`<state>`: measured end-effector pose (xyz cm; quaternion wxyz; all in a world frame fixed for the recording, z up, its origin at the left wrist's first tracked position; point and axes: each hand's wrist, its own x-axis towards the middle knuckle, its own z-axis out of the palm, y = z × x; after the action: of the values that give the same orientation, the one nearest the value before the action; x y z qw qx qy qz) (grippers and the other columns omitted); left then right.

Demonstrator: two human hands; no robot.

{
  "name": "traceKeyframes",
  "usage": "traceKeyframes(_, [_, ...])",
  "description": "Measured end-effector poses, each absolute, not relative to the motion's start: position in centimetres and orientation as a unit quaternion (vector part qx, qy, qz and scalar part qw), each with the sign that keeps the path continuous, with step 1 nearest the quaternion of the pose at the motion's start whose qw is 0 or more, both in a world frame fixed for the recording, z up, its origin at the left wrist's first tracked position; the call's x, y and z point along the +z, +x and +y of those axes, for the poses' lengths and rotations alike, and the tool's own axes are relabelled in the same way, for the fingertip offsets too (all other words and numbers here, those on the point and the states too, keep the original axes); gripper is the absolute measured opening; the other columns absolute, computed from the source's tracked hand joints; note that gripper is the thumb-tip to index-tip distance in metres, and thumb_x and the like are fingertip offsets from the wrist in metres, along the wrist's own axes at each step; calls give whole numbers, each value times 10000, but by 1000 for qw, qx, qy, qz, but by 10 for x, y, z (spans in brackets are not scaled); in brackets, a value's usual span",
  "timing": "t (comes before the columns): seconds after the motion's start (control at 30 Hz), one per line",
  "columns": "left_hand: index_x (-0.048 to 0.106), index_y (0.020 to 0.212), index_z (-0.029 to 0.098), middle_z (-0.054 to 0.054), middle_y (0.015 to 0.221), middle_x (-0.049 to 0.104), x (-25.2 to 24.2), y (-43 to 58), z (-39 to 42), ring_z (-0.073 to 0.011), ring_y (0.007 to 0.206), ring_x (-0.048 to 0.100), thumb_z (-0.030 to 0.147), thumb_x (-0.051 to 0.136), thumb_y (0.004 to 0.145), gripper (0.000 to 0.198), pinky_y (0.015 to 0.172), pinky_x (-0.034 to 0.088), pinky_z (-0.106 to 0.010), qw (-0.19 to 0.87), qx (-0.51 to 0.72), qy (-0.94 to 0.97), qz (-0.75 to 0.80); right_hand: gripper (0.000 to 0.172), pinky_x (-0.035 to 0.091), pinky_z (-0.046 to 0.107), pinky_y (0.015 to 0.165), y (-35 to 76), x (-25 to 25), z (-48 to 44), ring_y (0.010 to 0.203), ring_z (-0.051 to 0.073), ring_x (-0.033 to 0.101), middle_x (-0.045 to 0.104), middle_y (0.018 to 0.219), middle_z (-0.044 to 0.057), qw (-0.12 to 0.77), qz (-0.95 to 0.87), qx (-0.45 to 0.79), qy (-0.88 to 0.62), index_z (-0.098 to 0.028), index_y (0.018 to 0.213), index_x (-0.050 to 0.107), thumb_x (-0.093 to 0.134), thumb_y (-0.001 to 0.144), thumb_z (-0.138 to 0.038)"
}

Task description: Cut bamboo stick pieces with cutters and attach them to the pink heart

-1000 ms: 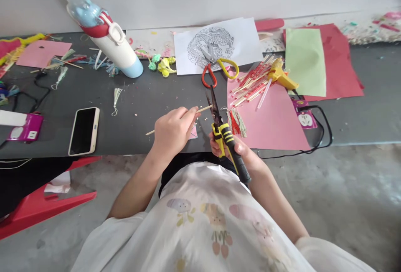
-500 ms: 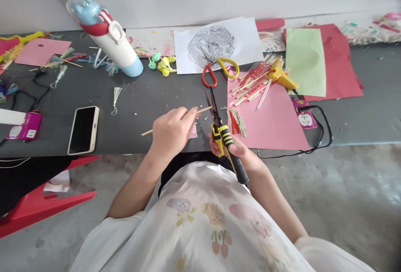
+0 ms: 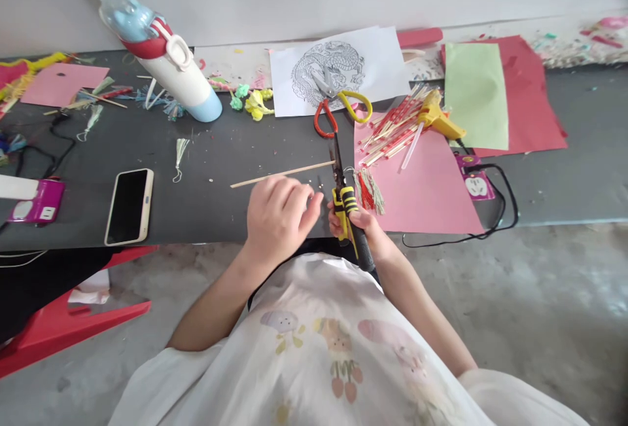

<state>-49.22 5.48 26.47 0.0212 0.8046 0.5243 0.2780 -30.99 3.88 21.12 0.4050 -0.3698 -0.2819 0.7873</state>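
Note:
Yellow-and-black handled pliers [image 3: 346, 200] are gripped in my right hand [image 3: 366, 222], their dark jaws pointing away from me. A thin wooden stick [image 3: 282, 173] slants leftward, its right end at the jaws. My left hand [image 3: 283, 213] is just on the near side of the stick, fingers loosely bent and thumb apart, with nothing seen in it. Its fingertips are partly hidden. Beyond the pliers' tips lie scissors [image 3: 326, 108] with one red and one yellow handle, on a paper with a dragon drawing [image 3: 387, 76]. Small light bits are scattered near the jaws.
On the right, pink paper [image 3: 422, 200] carries red-and-cream sticks [image 3: 392, 128], a yellow glue gun [image 3: 439, 117] and tassels [image 3: 369, 190]. Green paper [image 3: 478, 95] lies behind. Leftward are a phone [image 3: 129, 207], a bottle [image 3: 171, 63] and a purple power socket [image 3: 42, 202].
My left hand has let go of the stick and drawn slightly toward me, its thumb now apart. The stick stays at the pliers' jaws, and the pliers' handles have swung slightly left.

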Motion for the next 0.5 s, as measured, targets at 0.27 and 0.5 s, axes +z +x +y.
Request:
traceKeyframes(0.27, [251, 1466, 238, -117, 1213, 648, 242, -465, 19, -264, 1057, 657, 591, 658, 803, 854, 812, 536, -373, 547, 184, 615, 536, 405, 424, 337, 646, -314, 205, 44, 697, 174, 444, 458, 804, 0, 482, -326, 707, -403, -271, 1046, 531, 609, 735, -520])
traceKeyframes(0.5, [79, 1556, 272, -173, 1494, 436, 237, -459, 17, -359, 1341, 477, 567, 758, 727, 1112, 1078, 416, -542, 654, 213, 545, 479, 525, 459, 355, 625, -317, 210, 44, 717, 196, 479, 466, 809, 10, 494, -312, 705, -401, -275, 1100, 517, 611, 693, -593])
